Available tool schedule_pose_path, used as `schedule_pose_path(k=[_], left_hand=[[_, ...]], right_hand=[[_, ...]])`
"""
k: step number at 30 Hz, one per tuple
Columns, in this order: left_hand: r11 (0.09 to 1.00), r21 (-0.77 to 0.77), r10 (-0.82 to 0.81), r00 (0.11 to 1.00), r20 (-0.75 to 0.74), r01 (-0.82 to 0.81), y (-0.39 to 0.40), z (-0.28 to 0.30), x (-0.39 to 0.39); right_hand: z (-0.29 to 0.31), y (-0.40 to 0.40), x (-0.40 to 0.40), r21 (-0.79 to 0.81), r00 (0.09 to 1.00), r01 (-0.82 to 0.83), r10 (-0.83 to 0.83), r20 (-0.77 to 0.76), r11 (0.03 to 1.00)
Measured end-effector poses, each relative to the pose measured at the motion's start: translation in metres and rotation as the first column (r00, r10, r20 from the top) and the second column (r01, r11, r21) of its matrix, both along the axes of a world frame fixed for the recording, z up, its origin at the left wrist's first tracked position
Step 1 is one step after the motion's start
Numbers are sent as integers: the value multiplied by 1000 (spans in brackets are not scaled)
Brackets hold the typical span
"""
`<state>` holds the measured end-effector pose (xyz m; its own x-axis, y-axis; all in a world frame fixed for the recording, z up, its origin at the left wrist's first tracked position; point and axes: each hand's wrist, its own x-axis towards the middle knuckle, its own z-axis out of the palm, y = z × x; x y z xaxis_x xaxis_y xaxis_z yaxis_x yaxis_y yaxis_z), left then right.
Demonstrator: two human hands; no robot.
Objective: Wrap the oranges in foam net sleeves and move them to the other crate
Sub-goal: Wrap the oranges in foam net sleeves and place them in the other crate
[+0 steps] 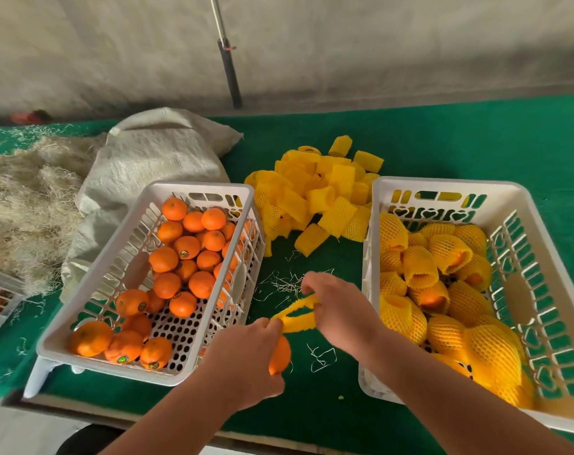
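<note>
- Orange (pixel 280 354) is held in left hand (pixel 246 351), fingers curled round it, above surface (pixel 443 142) between crates.
- Sleeve (pixel 297 315) is pinched by both hands; right hand (pixel 336 307) at 2 o'clock of left.
- Bare oranges in left crate (pixel 92 274); wrapped ones in right crate (pixel 525 241).
- Sleeve pile (pixel 321 192) at 12 o'clock.

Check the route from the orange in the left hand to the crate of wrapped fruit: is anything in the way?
Nothing visible blocks it. The orange in the left hand faces bare green table and loose fibres; only the right crate wall must be cleared. The sleeve is not yet on.
</note>
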<state>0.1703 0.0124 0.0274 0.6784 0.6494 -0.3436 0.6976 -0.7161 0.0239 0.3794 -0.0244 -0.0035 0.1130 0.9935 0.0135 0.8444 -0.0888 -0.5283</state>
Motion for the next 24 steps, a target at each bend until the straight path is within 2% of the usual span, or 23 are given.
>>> schedule_pose_path(k=[2,5,7,8,9,11,13,14,16,18,20,21,24], left_hand=[[998,-11,59,998,-38,-60,6,-1,-12],[987,-40,153,988,-33,-155,15,2,-18],[954,-156,263,965,19,-257,21,7,-14],[909,-270,345,936,62,-317,24,11,-12],[833,-410,443,892,94,-370,27,16,-9],[621,-655,612,788,62,-431,33,24,-5],[389,-800,754,656,-7,-456,34,28,-5],[258,-862,827,561,-37,-437,34,28,-7],[-22,-954,928,348,-131,-300,35,27,-8],[-238,-965,952,168,-254,-113,34,26,-5],[-363,-930,931,48,-361,52,29,25,3],[-391,-912,919,2,-394,123,25,24,8],[-376,-892,903,-117,-414,249,15,19,21]], right_hand=[[-1,-2,14,5,998,-55,55,4,998],[-2,-9,15,35,948,-310,306,87,950],[-2,-16,6,29,893,-432,424,151,901],[-2,-18,2,15,874,-462,453,175,887],[-2,-19,-1,4,863,-476,466,196,880],[2,-17,-1,3,863,-467,455,217,884],[8,-14,4,1,876,-434,422,236,901],[10,-14,6,-9,878,-419,407,253,908],[13,-15,7,-52,879,-402,401,257,914],[12,-19,2,-110,879,-399,414,235,910],[10,-22,-7,-150,877,-390,416,241,909],[9,-24,-12,-160,874,-388,418,248,908],[1,-29,-29,-180,879,-387,421,225,904]])
